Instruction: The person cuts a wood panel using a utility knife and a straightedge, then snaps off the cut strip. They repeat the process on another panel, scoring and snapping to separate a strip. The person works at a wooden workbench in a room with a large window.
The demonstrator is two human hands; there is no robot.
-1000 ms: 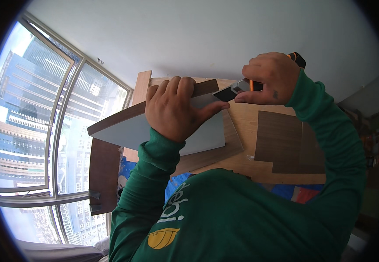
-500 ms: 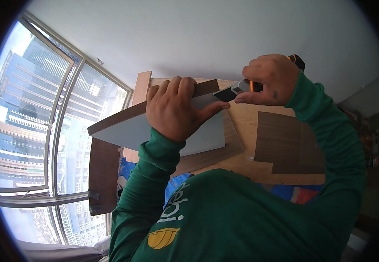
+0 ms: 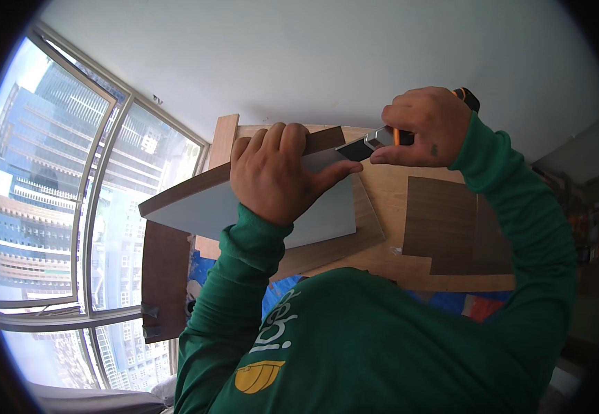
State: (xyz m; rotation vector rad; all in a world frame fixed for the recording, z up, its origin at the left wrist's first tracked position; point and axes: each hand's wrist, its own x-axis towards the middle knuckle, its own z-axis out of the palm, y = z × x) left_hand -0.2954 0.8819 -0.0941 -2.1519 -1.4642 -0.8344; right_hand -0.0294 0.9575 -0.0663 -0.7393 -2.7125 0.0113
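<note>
My left hand [image 3: 272, 169] grips the upper edge of a white-faced board [image 3: 327, 210], its fingers curled over the brown edge strip [image 3: 192, 186] and its thumb stretched along the white face. The board stands tilted on the worktable. In my right hand [image 3: 427, 127] is a utility knife [image 3: 381, 138] with an orange and black handle and a wide dark blade. The fingers are wrapped round the handle. The blade's tip lies at the board's right end, close to the brown strip and just above my left thumb.
A dark brown panel [image 3: 441, 224] lies on the light wood worktable [image 3: 375, 259] to the right. Another brown board [image 3: 334, 248] rests beneath the white-faced one. At the left, a dark brown board [image 3: 165, 276] stands by tall windows [image 3: 44, 186]. A pale wall [image 3: 354, 62] rises behind the table.
Almost nothing differs. Both hands, the knife and the board keep nearly the same places, with only a very slight shift.
</note>
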